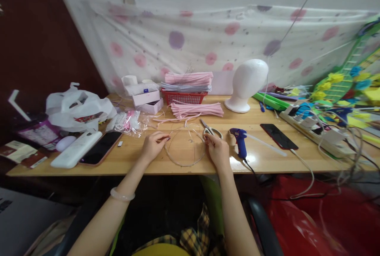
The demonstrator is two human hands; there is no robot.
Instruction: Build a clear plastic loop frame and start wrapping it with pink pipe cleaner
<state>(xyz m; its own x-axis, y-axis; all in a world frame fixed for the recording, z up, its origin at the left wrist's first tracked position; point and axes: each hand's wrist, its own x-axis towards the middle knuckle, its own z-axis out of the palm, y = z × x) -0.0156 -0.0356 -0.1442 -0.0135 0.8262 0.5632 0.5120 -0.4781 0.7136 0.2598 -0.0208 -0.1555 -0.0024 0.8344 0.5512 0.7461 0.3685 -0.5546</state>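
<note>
A thin wire ring (186, 165) is held just over the wooden table near its front edge. My left hand (154, 145) pinches the ring's left side between thumb and fingers. On the opposite side, my right hand (218, 151) has its fingers closed on the ring. Scissors (208, 127) lie just behind my right hand, partly hidden by it. Right of that hand is a blue glue gun (240, 143) with a clear glue stick in it. Behind the ring lies a bundle of pink stems (197, 109).
At the back stand a red basket (184, 98) of stems and a white foam head (246, 83). Phones (101, 147) and a plastic bag (78, 107) are at left. Another phone (279, 136), a power strip (314, 135) and tangled cables are at right.
</note>
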